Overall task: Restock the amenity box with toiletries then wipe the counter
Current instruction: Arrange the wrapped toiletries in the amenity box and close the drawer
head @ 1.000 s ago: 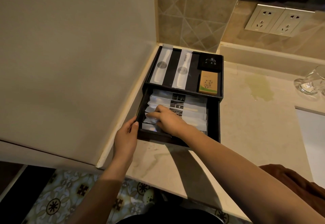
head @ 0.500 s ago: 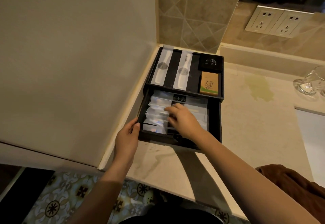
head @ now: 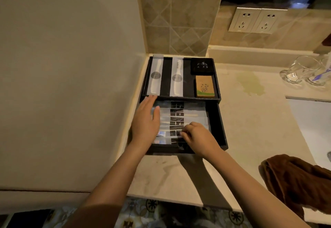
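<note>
The black amenity box (head: pixel 217 84) stands in the counter's back left corner with its drawer (head: pixel 219 125) pulled out. Its top tray holds two white wrapped combs (head: pixel 155 77), a black packet (head: pixel 202 66) and a tan carton (head: pixel 204 86). Several clear toiletry sachets (head: pixel 186 115) lie stacked in the drawer. My left hand (head: pixel 146 120) lies flat, fingers straight, on the sachets' left ends. My right hand (head: pixel 197 135) has curled fingers pinching the nearest sachets at the drawer's front.
A brown cloth (head: pixel 297 179) lies on the beige counter (head: pixel 250 129) at the right front. Glass tumblers (head: pixel 302 72) stand at the back right, near a yellowish stain (head: pixel 250 85). A wall panel runs along the left; sockets (head: pixel 254 20) sit above the backsplash.
My left hand left the drawer's front left corner and now lies on the sachets. My right hand shifted toward the drawer's front.
</note>
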`<state>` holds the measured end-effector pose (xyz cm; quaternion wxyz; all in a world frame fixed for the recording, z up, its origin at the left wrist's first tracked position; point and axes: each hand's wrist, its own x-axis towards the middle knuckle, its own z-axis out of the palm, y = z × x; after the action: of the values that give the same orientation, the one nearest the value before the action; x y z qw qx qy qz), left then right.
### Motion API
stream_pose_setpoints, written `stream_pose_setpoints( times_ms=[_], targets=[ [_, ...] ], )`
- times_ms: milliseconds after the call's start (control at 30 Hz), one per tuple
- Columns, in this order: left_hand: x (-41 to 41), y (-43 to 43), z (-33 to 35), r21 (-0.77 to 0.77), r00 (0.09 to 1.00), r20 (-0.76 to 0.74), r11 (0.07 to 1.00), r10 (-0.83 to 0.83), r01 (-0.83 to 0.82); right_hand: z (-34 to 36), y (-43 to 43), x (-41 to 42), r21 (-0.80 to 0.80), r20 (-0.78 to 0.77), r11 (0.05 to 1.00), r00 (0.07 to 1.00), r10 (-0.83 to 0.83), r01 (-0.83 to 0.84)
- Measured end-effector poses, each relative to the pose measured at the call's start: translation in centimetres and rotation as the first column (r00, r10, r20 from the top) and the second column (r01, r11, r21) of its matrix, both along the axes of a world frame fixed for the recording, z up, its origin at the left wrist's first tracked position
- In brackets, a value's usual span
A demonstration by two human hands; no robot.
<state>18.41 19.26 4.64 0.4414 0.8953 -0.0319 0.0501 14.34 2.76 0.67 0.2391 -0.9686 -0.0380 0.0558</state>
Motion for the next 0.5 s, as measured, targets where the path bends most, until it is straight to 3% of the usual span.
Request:
stream_pose_setpoints(
  times_ms=[100, 167, 300, 500],
  targets=[
    [4.8, -2.0, 0.4, 0.076, 0.994, -0.01, 0.991, -0.106, 0.106, -0.2, -0.1, -2.4, -0.064, 0.091, 0.998, 0.996, 0.008, -0.002],
    [7.5, -2.8, -0.2, 0.263, 0.992, -0.012, 0.957, -0.122, 0.121, -0.5, -0.4, -4.0, -0.132, 0.153, 0.991, 0.988, 0.026, -0.006],
    [10.4, -3.7, -1.7, 0.57, 0.967, -0.049, 0.787, -0.252, 0.234, -1.2, -1.3, -6.1, -0.215, 0.168, 0.977, 0.986, 0.021, 0.016],
    [10.7, -3.0, -2.9, 0.708, 0.906, -0.159, 0.594, -0.392, 0.381, -2.1, -0.7, -6.1, -0.179, 0.265, 0.978, 0.963, -0.054, 0.104]
  ],
)
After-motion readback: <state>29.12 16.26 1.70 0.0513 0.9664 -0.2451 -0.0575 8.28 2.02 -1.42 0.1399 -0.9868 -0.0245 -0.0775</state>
